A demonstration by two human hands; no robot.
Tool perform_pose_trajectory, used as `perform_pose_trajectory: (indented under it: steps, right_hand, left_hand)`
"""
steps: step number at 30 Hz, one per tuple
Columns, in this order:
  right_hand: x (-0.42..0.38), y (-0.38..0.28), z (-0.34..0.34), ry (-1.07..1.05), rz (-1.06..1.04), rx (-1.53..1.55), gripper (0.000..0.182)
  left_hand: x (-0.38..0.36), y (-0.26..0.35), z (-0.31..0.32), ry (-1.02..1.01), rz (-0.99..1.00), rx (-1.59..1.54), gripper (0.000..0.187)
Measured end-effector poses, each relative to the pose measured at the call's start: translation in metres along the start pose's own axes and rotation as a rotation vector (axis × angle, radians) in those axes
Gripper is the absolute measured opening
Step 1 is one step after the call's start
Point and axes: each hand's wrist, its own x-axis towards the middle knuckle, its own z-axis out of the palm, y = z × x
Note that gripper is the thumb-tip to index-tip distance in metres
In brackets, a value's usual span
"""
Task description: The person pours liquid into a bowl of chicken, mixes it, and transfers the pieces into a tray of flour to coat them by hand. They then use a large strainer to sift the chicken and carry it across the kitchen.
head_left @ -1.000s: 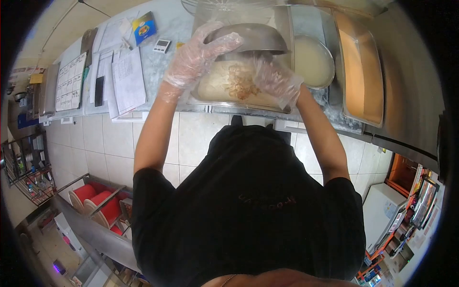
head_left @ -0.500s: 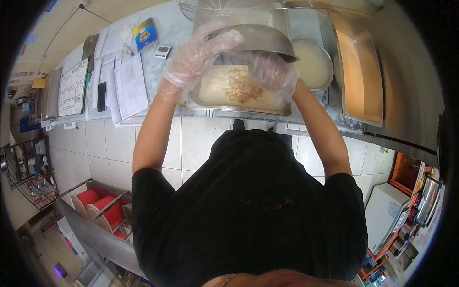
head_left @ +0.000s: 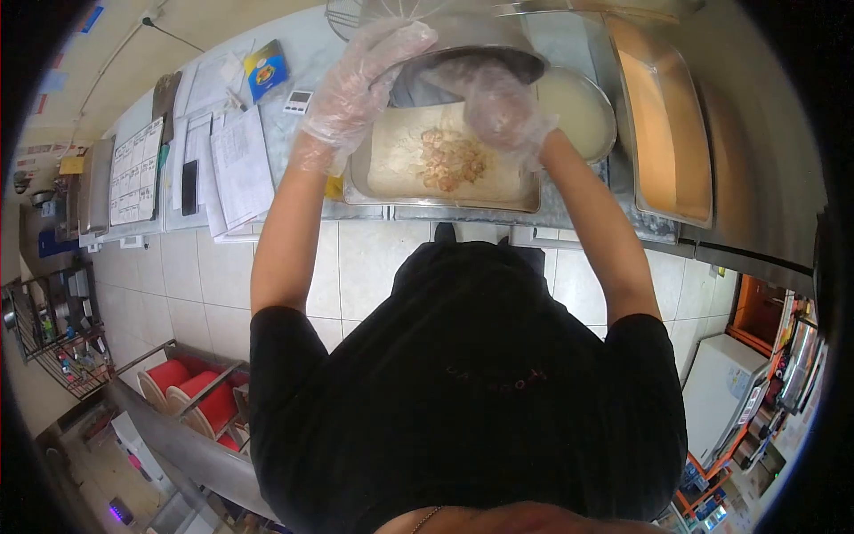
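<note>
My left hand (head_left: 366, 76), in a clear plastic glove, grips the left side of a metal bowl (head_left: 485, 34). The bowl is tipped on its side above a metal tray (head_left: 445, 204), its mouth facing me. My right hand (head_left: 503, 111), also gloved, reaches up to the bowl's mouth; its fingers are hidden there and partly blurred. A flat pale layer (head_left: 396, 165) covers the bottom of the tray. Chopped brownish food pieces (head_left: 452, 162) lie in a loose heap on the middle of it.
A round pan of pale liquid (head_left: 576, 116) stands right of the tray, with a long, deep metal pan (head_left: 660, 133) further right. Papers (head_left: 242, 169), a phone (head_left: 189, 187), a small timer (head_left: 298, 101) and a blue-and-yellow packet (head_left: 266, 69) lie to the left. A wire whisk (head_left: 345, 18) is behind.
The bowl and my left hand have moved slightly away from me and left. My right hand has shifted a little, and more of the chopped pieces and pale layer shows.
</note>
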Motion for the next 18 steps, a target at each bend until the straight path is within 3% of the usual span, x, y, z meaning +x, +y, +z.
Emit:
perform_pose_trajectory:
  steps: [4, 6, 7, 9, 10, 12, 13, 15, 18]
  right_hand:
    - [-0.025, 0.004, 0.061, 0.104, -0.064, 0.051, 0.05]
    - [-0.036, 0.001, 0.083, 0.161, -0.114, 0.099, 0.044]
    - [-0.041, -0.003, 0.077, 0.164, -0.116, 0.098, 0.044]
    - [-0.054, -0.005, 0.05, 0.18, 0.079, 1.133, 0.052]
    - [-0.051, -0.01, 0.025, 0.173, 0.077, 1.132, 0.052]
    - [-0.037, -0.021, -0.033, 0.203, -0.074, 0.85, 0.055]
    - [-0.031, -0.017, -0.044, 0.202, -0.076, 0.852, 0.055]
    - [-0.018, -0.003, -0.06, 0.279, -0.178, 0.32, 0.054]
    - [-0.013, -0.008, -0.074, 0.34, -0.236, 0.342, 0.053]
  left_hand:
    - [0.008, -0.011, 0.004, 0.038, -0.017, -0.005, 0.053]
    - [-0.006, -0.023, 0.013, 0.258, -0.471, 0.044, 0.05]
    - [-0.005, -0.022, 0.008, 0.259, -0.469, 0.046, 0.05]
    - [-0.001, -0.02, -0.006, 0.383, -0.825, -0.267, 0.051]
    - [0.003, -0.015, -0.014, 0.39, -0.828, -0.266, 0.051]
    - [0.011, -0.007, -0.027, 0.143, -1.155, 0.041, 0.059]
    - [0.012, -0.007, -0.029, 0.144, -1.156, 0.044, 0.059]
    - [0.019, -0.006, -0.029, 0.114, -1.158, -0.125, 0.062]
    - [0.032, 0.008, -0.03, 0.221, -1.164, -0.343, 0.063]
